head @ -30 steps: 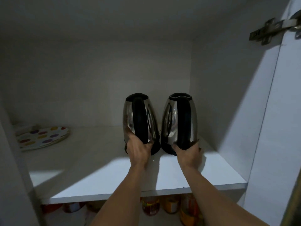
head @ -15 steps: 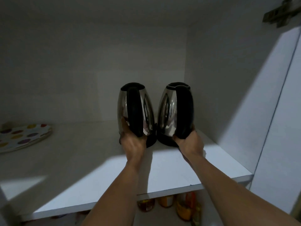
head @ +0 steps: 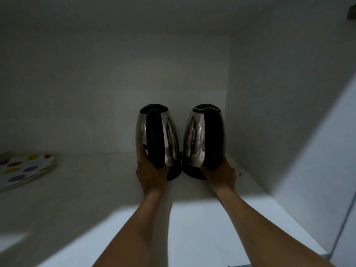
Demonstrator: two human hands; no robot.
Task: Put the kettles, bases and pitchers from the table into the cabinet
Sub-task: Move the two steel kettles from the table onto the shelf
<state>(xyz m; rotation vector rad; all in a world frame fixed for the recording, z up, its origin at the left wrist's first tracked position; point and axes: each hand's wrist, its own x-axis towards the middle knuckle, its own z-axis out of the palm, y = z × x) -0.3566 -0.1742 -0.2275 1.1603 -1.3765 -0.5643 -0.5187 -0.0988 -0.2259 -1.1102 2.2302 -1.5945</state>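
Both forearms are extended into the cabinet over the lit front of the white shelf (head: 192, 228). Further in, the left hand (head: 152, 174) is wrapped round the lower end of the left kettle (head: 141, 135)'s black handle, with the thumb laid up the steel body. The right hand (head: 219, 173) is curled round the lower end of the right kettle (head: 194, 137)'s handle.

Both kettles are stood upright on the shelf, just beside each other, handles faced toward the camera. The right one is set near the cabinet side wall (head: 269, 112). Black bottoms are seen under both; whether these are separate bases cannot be told.

A spotted plate (head: 25, 170) is seen at the far left of the shelf, well apart from the kettles. The back wall (head: 96, 93) is left in shadow.
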